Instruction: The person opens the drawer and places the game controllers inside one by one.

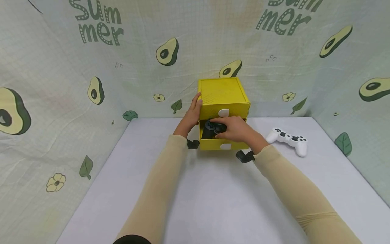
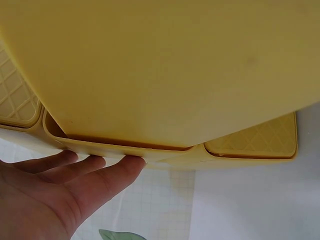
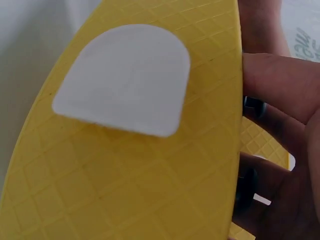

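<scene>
A yellow two-drawer box [image 1: 223, 90] stands at the back of the table, its lower drawer [image 1: 210, 145] pulled out. Inside that drawer is a black game controller [image 1: 208, 131], gripped by my right hand [image 1: 237, 129] from the right. The right wrist view catches only dark bits of it between the fingers [image 3: 272, 72], behind the drawer front with its white tab handle [image 3: 125, 80]. My left hand [image 1: 191, 117] rests against the box's left side. In the left wrist view its fingers [image 2: 107, 180] lie extended along the yellow edge, beside the drawer's wall [image 2: 150, 75].
To the right of the box, a white game controller [image 1: 287, 139] lies on the white table [image 1: 195, 196]. A cloth [image 1: 137, 67] printed with avocados and leaves hangs behind the table and along its sides. The upper drawer [image 1: 210, 111] is closed.
</scene>
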{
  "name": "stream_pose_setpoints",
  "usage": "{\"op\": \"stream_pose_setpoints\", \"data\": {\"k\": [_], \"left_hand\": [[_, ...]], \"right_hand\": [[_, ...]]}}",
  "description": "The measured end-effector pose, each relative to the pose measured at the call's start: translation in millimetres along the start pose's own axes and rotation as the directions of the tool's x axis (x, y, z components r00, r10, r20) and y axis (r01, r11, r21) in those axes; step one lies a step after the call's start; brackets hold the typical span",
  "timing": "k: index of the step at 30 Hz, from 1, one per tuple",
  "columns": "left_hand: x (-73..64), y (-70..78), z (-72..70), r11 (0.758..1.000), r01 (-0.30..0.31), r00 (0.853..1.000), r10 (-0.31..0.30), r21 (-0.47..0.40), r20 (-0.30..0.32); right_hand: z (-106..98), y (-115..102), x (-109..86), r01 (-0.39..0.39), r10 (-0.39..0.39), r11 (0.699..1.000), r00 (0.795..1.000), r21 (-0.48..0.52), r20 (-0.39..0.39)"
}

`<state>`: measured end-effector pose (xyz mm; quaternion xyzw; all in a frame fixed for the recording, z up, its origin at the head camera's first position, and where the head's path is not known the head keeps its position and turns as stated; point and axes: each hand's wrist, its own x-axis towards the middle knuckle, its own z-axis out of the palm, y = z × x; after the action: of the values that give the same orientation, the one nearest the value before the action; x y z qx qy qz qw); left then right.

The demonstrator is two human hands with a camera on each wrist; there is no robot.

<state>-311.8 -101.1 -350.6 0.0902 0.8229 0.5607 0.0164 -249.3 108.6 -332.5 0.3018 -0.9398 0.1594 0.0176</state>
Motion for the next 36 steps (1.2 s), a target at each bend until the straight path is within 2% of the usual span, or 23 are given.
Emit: {"op": "stream_pose_setpoints", "data": {"k": [9,18,36], "left_hand": [[0.0,0.3,0.1,1.0,0.005,1.0,-0.005,-0.004,0.001],[-1.1,1.6,0.5,1.0,0.015,1.0,-0.015,-0.007,-0.006],[-3.0,3.0,0.8,1.0,0.005,1.0,-0.005,-0.01,0.0]], "right_hand": [[-7.2,-7.0,3.0,-0.088,0.083,0.995,0.989,0.043,0.119],[-5.8,-7.0,8.0,-0.114,0.098,0.991,0.972,0.064,0.211],[3.7,6.3,17.5,-0.131,0.1,0.984,0.966,0.118,0.239]]}}
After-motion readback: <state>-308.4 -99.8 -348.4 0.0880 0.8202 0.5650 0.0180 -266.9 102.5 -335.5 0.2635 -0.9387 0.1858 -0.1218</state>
